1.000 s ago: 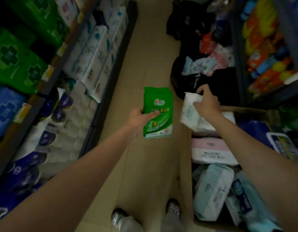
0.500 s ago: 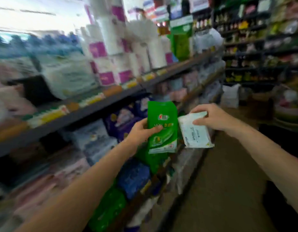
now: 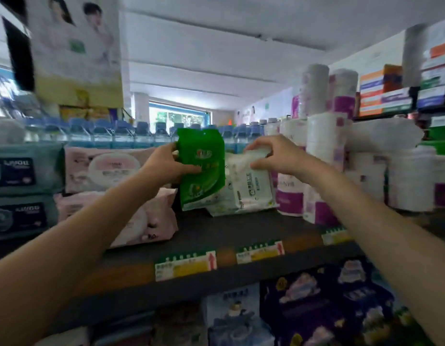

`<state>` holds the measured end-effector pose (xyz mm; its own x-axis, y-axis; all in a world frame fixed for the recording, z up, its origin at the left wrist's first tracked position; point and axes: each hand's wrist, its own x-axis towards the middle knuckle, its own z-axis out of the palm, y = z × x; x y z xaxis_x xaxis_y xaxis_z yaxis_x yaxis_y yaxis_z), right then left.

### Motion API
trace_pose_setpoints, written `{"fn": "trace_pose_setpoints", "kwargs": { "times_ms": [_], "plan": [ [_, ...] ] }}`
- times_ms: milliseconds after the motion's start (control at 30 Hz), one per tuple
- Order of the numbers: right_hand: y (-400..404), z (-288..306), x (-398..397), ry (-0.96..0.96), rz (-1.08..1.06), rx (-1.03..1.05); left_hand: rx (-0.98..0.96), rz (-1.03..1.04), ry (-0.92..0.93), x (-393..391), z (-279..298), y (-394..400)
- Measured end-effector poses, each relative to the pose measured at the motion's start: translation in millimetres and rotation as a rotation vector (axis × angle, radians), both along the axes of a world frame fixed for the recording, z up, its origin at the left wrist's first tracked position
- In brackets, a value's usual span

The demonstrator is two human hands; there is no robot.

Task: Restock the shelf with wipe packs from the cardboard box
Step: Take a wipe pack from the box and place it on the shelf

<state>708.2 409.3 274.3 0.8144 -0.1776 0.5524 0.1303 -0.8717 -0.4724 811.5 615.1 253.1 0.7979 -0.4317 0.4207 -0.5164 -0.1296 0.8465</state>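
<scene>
My left hand point(image 3: 164, 164) grips a green wipe pack point(image 3: 202, 171) by its left edge, held upright above the dark shelf board point(image 3: 241, 231). My right hand point(image 3: 271, 156) grips the top of a white wipe pack point(image 3: 250, 188), whose lower end looks to rest on the shelf against another pale pack point(image 3: 221, 208). The two packs overlap slightly, the green one in front. The cardboard box is out of view.
Pink wipe packs point(image 3: 109, 168) are stacked on the shelf to the left, with teal packs point(image 3: 21, 171) beyond them. Toilet-roll packs point(image 3: 324, 156) stand close on the right. Water bottles point(image 3: 104, 133) line the back. Price tags point(image 3: 186, 267) run along the shelf edge; dark packs point(image 3: 324, 300) fill the shelf below.
The view has swung from the floor and box up to the shelf. Both hands have carried their packs up to the shelf, and the white one now sits low on the board.
</scene>
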Motion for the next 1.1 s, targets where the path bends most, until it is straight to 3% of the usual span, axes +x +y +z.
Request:
{"fn": "trace_pose_setpoints", "kwargs": {
  "times_ms": [200, 300, 367, 433, 567, 767, 867, 1000, 1100],
  "plan": [
    [-29.2, -19.7, 103.0, 0.314, 0.036, -0.234, 0.346, 0.142, 0.029, 54.8, 13.0, -17.0],
    [-28.1, -23.6, 122.4, 0.155, -0.146, -0.491, 0.449, 0.143, 0.069, 71.2, 14.0, -29.5],
    [-15.2, -24.6, 125.1, 0.035, 0.013, -0.434, 0.484, 0.158, 0.118, 82.8, 12.2, -36.7],
    [2.7, -30.3, 126.7, 0.073, 0.181, -0.428, 0.530, 0.186, 0.141, 92.9, 8.2, -43.4],
    [23.4, -55.9, 147.6, 0.162, 0.168, -0.672, 0.781, 0.539, -0.213, 103.4, 4.9, -47.5],
    [32.0, -57.2, 147.0, 0.286, 0.168, -0.793, 1.075, 0.704, -0.633, 100.3, -2.6, -49.1],
    [33.1, -53.0, 134.6, 0.324, 0.166, -0.791, 1.110, 0.691, -0.630, 99.6, -8.8, -53.2],
    [27.6, -47.0, 99.9, 0.339, 0.088, -0.690, 1.100, 0.452, -0.454, 95.4, -14.7, -60.5],
    [25.6, -45.2, 67.3, 0.368, -0.025, -0.691, 1.113, 0.413, -0.499, 79.6, -21.3, -59.5]
  ]
}}
